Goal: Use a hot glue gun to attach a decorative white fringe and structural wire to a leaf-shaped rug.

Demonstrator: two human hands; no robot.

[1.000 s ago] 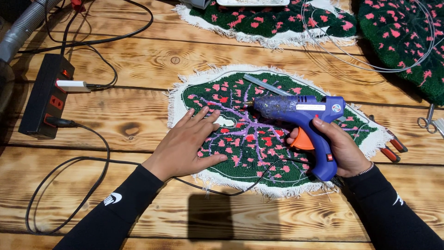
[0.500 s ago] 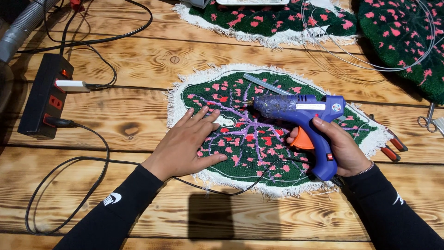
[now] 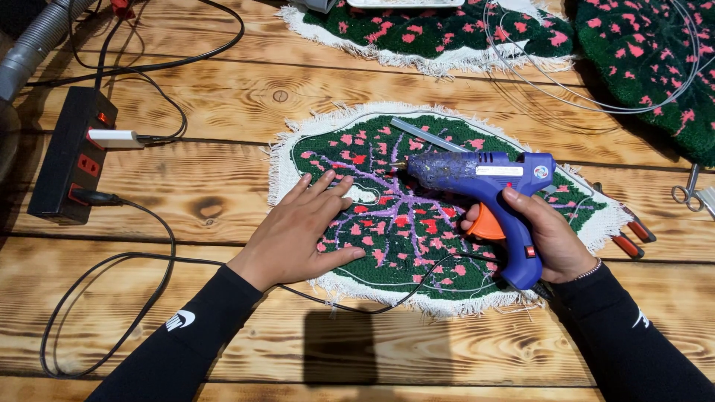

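Blue glue gun [image 3: 491, 186] sits firmly gripped in the right hand [image 3: 547, 238], nozzle over a green leaf-shaped tufted rug [image 3: 417, 216] with pink spots on a wooden table [image 3: 223, 179]; the left hand [image 3: 302, 231] presses flat, fingers spread, holding nothing.

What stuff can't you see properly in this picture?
- Head view: part of the green and pink leaf-shaped tufted rug lies hidden under the flat left hand.
- The blue glue gun's handle is partly covered by the right hand.
- The red-handled pliers are half hidden behind the rug's fringe.
- The silver scissors and the darker green rug are cut off by the right edge.
- The black power strip's far end is in shadow.
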